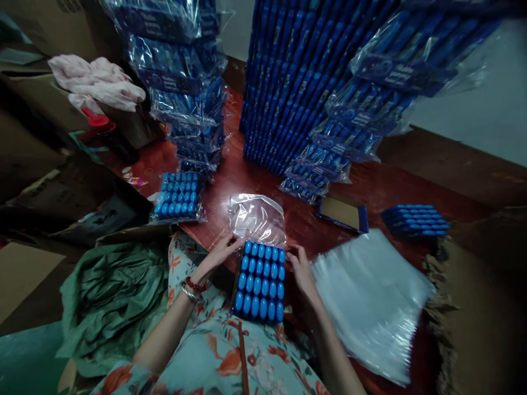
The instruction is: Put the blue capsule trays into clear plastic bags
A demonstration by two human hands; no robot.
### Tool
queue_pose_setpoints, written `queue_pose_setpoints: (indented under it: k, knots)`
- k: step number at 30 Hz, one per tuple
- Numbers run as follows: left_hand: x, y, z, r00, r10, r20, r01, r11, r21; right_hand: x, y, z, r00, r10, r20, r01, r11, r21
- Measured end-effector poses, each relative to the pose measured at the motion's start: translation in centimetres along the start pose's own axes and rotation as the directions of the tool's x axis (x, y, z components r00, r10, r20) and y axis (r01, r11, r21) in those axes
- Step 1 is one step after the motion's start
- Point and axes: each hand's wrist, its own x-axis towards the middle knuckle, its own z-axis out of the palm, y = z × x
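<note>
A block of glossy blue pieces with rounded ends (pixel 261 282), set in rows in a dark box, stands close to my body at the table's front edge. Just beyond it a clear plastic bag (pixel 257 216) lies flat on the table, its near edge meeting the top of the block. My left hand (pixel 224 249) pinches at the bag's near left corner, beside the block. On the other side my right hand (pixel 301 269) has its fingers curled at the bag's near right corner, close to the block's edge. Both fingertips are small and partly hidden.
Tall stacks of bagged blue packs (pixel 177 82) and unbagged ones (pixel 284 82) rise at the back. A bagged block (pixel 177 195) sits left. To the right lie a pile of clear bags (pixel 370 296), an open shallow box (pixel 341 213) and more blue pieces (pixel 415 219).
</note>
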Motion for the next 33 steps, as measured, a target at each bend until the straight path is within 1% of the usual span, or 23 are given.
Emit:
queue_pose_setpoints:
  k: [1,3,6,7,9,11,12,13,15,17,21,23,26,27,29,31,33]
  knots:
    - [0.3,0.0,0.3,1.0,-0.01,-0.03,0.009,0.999,-0.033,0.4,0.3,0.2,0.998,0.037,0.046,-0.039,0.998,0.049]
    - [0.8,-0.1,1.1,0.995,-0.006,-0.104,0.0,0.999,-0.054,1.1,0.8,0.7,0.99,0.066,0.123,-0.08,0.99,0.117]
    - [1.2,0.1,2.1,0.98,0.035,-0.197,-0.049,0.997,-0.064,1.3,0.9,0.9,0.99,0.068,0.127,-0.087,0.984,0.154]
    - [1.1,0.3,2.3,0.974,0.049,-0.22,-0.065,0.996,-0.065,1.1,0.7,0.8,0.992,0.067,0.105,-0.083,0.984,0.159]
    - [0.8,0.7,2.6,0.962,0.077,-0.261,-0.098,0.993,-0.07,0.3,0.1,0.4,1.0,0.029,0.011,-0.031,0.989,0.147]
    - [0.2,0.9,2.6,0.948,0.108,-0.298,-0.14,0.986,-0.088,-0.7,-0.4,-0.2,0.994,-0.046,-0.098,0.055,0.994,0.09]
    - [-0.2,0.8,2.6,0.94,0.125,-0.317,-0.162,0.982,-0.093,-1.3,-0.5,-0.4,0.987,-0.083,-0.135,0.092,0.994,0.056]
    - [-0.6,0.7,2.4,0.933,0.142,-0.331,-0.181,0.979,-0.09,-2.0,-0.6,-0.6,0.983,-0.109,-0.148,0.114,0.993,0.029]
    - [-1.6,0.4,2.1,0.928,0.175,-0.33,-0.205,0.977,-0.057,-3.3,-0.3,-1.0,0.984,-0.117,-0.133,0.12,0.993,0.015]
    - [-2.7,0.0,1.7,0.936,0.204,-0.289,-0.215,0.977,-0.008,-4.7,0.1,-1.3,0.987,-0.114,-0.116,0.116,0.993,0.006]
    - [-5.2,-0.4,0.8,0.958,0.259,-0.12,-0.247,0.963,0.108,-7.3,0.6,-2.0,0.987,-0.143,-0.066,0.138,0.987,-0.079]
    - [-6.5,-0.5,0.2,0.957,0.29,-0.015,-0.284,0.945,0.161,-8.7,0.6,-2.5,0.982,-0.187,0.004,0.186,0.977,-0.106]
    - [-8.9,-1.1,-0.7,0.942,0.312,0.122,-0.332,0.919,0.211,-11.3,1.0,-2.9,0.954,-0.267,0.137,0.281,0.955,-0.096]
    - [-9.8,-1.5,-1.0,0.938,0.307,0.16,-0.337,0.913,0.229,-12.3,1.3,-3.0,0.943,-0.294,0.159,0.31,0.947,-0.089]
    - [-11.7,-2.3,-1.7,0.931,0.282,0.232,-0.342,0.897,0.28,-14.4,2.2,-3.0,0.937,-0.318,0.143,0.332,0.938,-0.095]
    - [-13.3,-3.3,-2.2,0.918,0.247,0.311,-0.352,0.868,0.351,-16.1,3.0,-3.0,0.946,-0.305,0.11,0.317,0.941,-0.116]
    - [-14.3,-3.9,-2.4,0.91,0.207,0.36,-0.367,0.808,0.461,-16.9,3.6,-3.0,0.951,-0.28,0.13,0.296,0.946,-0.13]
